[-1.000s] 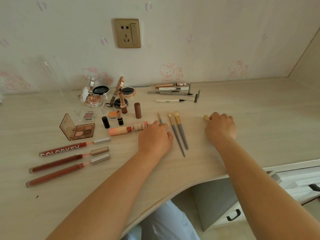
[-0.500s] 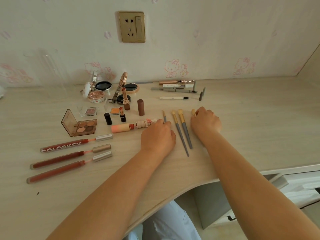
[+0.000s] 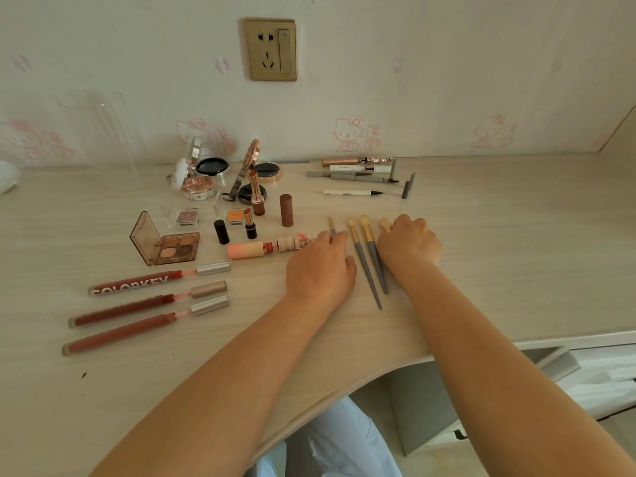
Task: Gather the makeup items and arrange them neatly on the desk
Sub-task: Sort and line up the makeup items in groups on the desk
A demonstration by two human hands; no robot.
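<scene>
Here both hands curl loosely, left hand (image 3: 318,266) over a thin brush (image 3: 332,226), right hand (image 3: 409,244) seemingly pinching a fluffy-tipped brush (image 3: 385,224).

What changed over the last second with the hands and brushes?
The right hand slid its brush leftward, up beside the two grey-handled brushes. The left hand stayed on the thin brush. The lip gloss tubes are unchanged.

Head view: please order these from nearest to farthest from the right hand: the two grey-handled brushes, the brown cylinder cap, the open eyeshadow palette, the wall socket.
From the right hand:
1. The two grey-handled brushes, just to its left, beside it.
2. The brown cylinder cap, standing upright, left and slightly behind.
3. The open eyeshadow palette, far left on the desk.
4. The wall socket, up on the wall, behind everything.
</scene>
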